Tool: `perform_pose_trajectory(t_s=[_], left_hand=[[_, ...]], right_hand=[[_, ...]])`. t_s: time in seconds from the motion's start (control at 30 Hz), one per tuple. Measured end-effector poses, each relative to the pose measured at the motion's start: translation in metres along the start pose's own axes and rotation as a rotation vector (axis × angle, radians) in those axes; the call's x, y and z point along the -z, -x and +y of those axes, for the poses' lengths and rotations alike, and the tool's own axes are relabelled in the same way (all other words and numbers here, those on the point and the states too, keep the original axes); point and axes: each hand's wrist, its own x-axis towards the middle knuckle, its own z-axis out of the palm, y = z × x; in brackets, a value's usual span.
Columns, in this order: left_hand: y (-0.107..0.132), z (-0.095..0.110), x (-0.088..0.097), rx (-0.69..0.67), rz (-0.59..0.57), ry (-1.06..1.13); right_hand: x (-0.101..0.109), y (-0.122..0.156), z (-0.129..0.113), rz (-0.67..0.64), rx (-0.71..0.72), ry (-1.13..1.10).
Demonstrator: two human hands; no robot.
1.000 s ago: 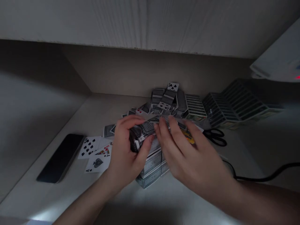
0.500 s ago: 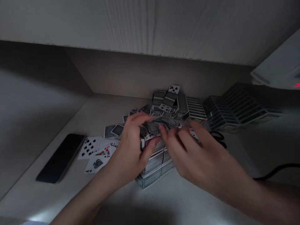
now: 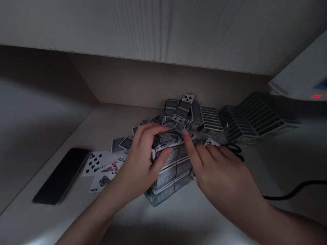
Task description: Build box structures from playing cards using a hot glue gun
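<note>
A block built of playing cards stands on the pale desk in front of me, several layers high, with patterned card backs outward. My left hand grips its top left side, thumb on the front face and fingers curled over the top card. My right hand rests against the right side, its index finger touching the top edge, other fingers loosely bent.
A black phone lies at the left. Face-up cards are scattered beside it. A heap of cards and fanned rows of cards sit behind. Black scissors and a black cable lie at the right.
My right hand has drawn back to the right off the top of the block, leaving the top card in place. The left hand keeps its grip. The view has shifted slightly.
</note>
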Motion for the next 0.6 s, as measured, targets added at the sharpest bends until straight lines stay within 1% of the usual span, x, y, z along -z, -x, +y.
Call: perform_pose_trajectory(t_s=[0.07, 0.13, 0.2, 0.27, 0.37, 0.43, 0.5, 0.6], left_hand=[[-0.003, -0.002, 0.002, 0.003, -0.019, 0.007], [-0.005, -0.006, 0.003, -0.001, -0.022, 0.029], [-0.008, -0.009, 0.005, -0.013, -0.015, 0.069], [-0.01, -0.012, 0.007, -0.015, -0.009, 0.105], [-0.012, -0.014, 0.008, 0.001, 0.002, 0.143], [-0.013, -0.015, 0.008, 0.012, -0.007, 0.166], [-0.013, -0.016, 0.009, 0.003, -0.023, 0.196], [-0.013, -0.019, 0.009, -0.018, -0.01, 0.243]], right_hand=[[-0.005, 0.0, 0.002, 0.025, -0.078, -0.12], [-0.015, -0.001, 0.005, 0.107, -0.196, -0.299], [-0.029, -0.001, 0.008, 0.21, -0.337, -0.484], [-0.045, 0.0, 0.01, 0.266, -0.448, -0.675], [-0.067, 0.001, 0.006, 0.237, -0.513, -1.075], [-0.076, 0.0, 0.002, 0.201, -0.503, -1.321], [-0.08, -0.003, 0.0, 0.161, -0.489, -1.455], [-0.08, -0.011, 0.001, 0.095, -0.497, -1.502]])
